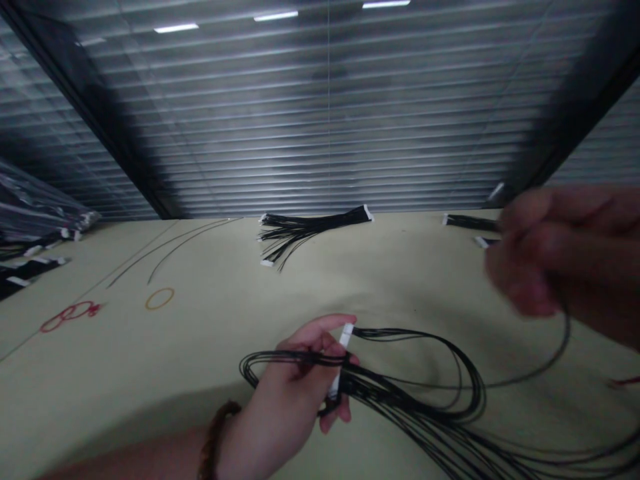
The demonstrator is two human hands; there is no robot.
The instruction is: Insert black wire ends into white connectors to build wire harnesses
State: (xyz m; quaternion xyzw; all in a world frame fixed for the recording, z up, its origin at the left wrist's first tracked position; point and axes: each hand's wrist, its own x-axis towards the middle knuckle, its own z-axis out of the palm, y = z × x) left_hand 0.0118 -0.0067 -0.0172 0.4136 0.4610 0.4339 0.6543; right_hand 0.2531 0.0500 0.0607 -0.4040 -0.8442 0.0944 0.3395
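My left hand [300,380], with a brown bracelet at the wrist, is closed around a white connector [345,335] low in the middle of the head view. Black wires [415,400] run from the connector, loop over the thumb side and spread toward the lower right. Raised at the right, my right hand [540,253] is blurred, its fingers pinched together. One black wire [563,347] curves from below its fingers back to the bundle. The wire's end is hidden by the fingers.
A black harness with white connectors [320,225] lies at the table's back edge. More harnesses [470,222] are behind my right hand and at the far left. A yellow ring [160,299], red cord [70,316] and loose wires lie left. Window blinds [320,120] stand behind the table [210,333].
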